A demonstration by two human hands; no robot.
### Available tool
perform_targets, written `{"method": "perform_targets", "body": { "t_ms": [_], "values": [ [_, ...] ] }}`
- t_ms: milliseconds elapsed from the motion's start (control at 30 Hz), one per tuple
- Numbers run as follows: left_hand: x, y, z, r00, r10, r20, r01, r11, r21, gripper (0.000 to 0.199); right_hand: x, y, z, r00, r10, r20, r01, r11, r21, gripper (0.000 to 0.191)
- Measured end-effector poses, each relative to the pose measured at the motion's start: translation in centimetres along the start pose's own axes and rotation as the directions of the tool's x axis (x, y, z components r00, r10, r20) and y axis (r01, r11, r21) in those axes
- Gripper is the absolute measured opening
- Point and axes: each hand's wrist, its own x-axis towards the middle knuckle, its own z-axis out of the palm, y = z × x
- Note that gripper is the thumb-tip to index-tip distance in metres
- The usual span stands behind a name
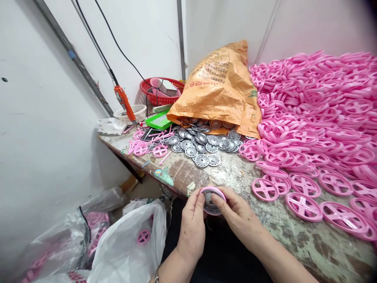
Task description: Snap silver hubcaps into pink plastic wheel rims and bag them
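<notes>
Both of my hands hold one small toy wheel (211, 199), a grey disc set in a pink ring, just off the table's front edge. My left hand (193, 222) is closed on its left side, thumb on the face. From the right, my right hand (239, 214) grips it with the thumb pressed on the grey disc. Beyond them lies a pile of grey discs (202, 160) at the mouth of an orange sack (218, 90). To the right, pink wheel rings (303, 206) with crossed spokes lie in a big heap.
An orange electric screwdriver (125, 103) hangs on the left above pink rods and rings. Near it stand a green tray (159, 121), a white basket (138, 113) and a red basket (144, 87). Below the table edge, an open white bag (126, 243) contains a pink wheel.
</notes>
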Motion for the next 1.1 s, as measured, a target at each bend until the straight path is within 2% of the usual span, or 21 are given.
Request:
{"method": "perform_targets", "body": {
  "t_ms": [133, 233, 300, 400, 467, 533, 600, 667, 700, 767, 833, 867, 900, 967, 1033, 1100],
  "values": [
    [0.0, 0.6, -0.5, 0.989, 0.103, 0.111, -0.111, 0.992, 0.067, 0.045, 0.0, -0.3, -0.4, 0.999, 0.017, 0.032, -0.018, 0.999, 0.028, 0.031],
    [0.2, 1.4, -0.7, 0.968, 0.141, 0.206, -0.172, 0.975, 0.143, 0.039, 0.1, -0.2, -0.4, 0.997, -0.038, 0.07, 0.036, 0.999, 0.027, 0.027],
    [0.2, 1.4, -0.7, 0.971, 0.123, 0.206, -0.166, 0.964, 0.206, 0.031, -0.1, 0.0, 0.1, 0.995, -0.044, 0.086, 0.041, 0.999, 0.034, 0.027],
    [-0.3, 0.8, -0.8, 0.981, 0.085, 0.176, -0.127, 0.961, 0.245, 0.029, -0.6, 0.2, 0.8, 0.991, -0.014, 0.13, 0.006, 0.998, 0.064, 0.028],
    [-0.7, 0.5, -1.7, 0.986, 0.063, 0.155, -0.106, 0.95, 0.294, 0.028, -0.7, 0.3, 0.5, 0.984, -0.015, 0.177, 0.001, 0.997, 0.078, 0.026],
    [-1.0, 0.3, -3.9, 0.995, 0.074, 0.061, -0.092, 0.919, 0.385, 0.03, -0.4, 0.7, -1.2, 0.991, 0.006, 0.131, -0.01, 1.0, 0.025, 0.025],
    [-1.1, -0.2, -7.6, 0.989, 0.115, -0.098, -0.05, 0.862, 0.505, 0.034, 0.6, 1.9, -4.5, 0.997, 0.035, -0.062, -0.042, 0.992, -0.119, 0.027],
    [-1.1, -1.5, -12.4, 0.956, 0.15, -0.253, 0.042, 0.781, 0.624, 0.038, 2.1, 3.9, -8.5, 0.957, -0.001, -0.289, -0.101, 0.936, -0.336, 0.031],
    [-1.0, -2.5, -14.8, 0.941, 0.14, -0.307, 0.11, 0.732, 0.672, 0.04, 3.0, 5.1, -10.4, 0.941, -0.064, -0.333, -0.113, 0.868, -0.484, 0.031],
    [-1.0, -4.5, -19.0, 0.918, 0.128, -0.375, 0.211, 0.644, 0.735, 0.043, 4.6, 7.6, -13.5, 0.913, -0.167, -0.373, -0.174, 0.666, -0.726, 0.037],
    [-1.0, -6.1, -21.4, 0.897, 0.16, -0.412, 0.244, 0.597, 0.764, 0.044, 5.8, 9.6, -15.3, 0.921, -0.193, -0.34, -0.205, 0.502, -0.84, 0.039],
    [-1.1, -6.5, -21.8, 0.891, 0.185, -0.415, 0.235, 0.593, 0.77, 0.044, 6.3, 10.1, -15.9, 0.93, -0.179, -0.322, -0.211, 0.458, -0.863, 0.037],
    [-1.1, -6.5, -21.6, 0.89, 0.205, -0.407, 0.218, 0.592, 0.776, 0.044, 6.7, 10.4, -16.2, 0.935, -0.158, -0.317, -0.221, 0.438, -0.872, 0.035],
    [-1.1, -5.5, -19.8, 0.905, 0.217, -0.367, 0.162, 0.621, 0.767, 0.042, 7.2, 9.7, -16.2, 0.93, -0.136, -0.34, -0.248, 0.45, -0.858, 0.036],
    [-1.0, -3.5, -16.4, 0.932, 0.183, -0.311, 0.093, 0.71, 0.698, 0.04, 7.1, 7.6, -15.1, 0.913, -0.15, -0.379, -0.243, 0.546, -0.802, 0.039],
    [-0.6, -1.6, -12.0, 0.968, 0.114, -0.223, 0.022, 0.849, 0.527, 0.038, 6.5, 4.8, -12.3, 0.916, -0.167, -0.365, -0.149, 0.702, -0.696, 0.04]
  ]
}}
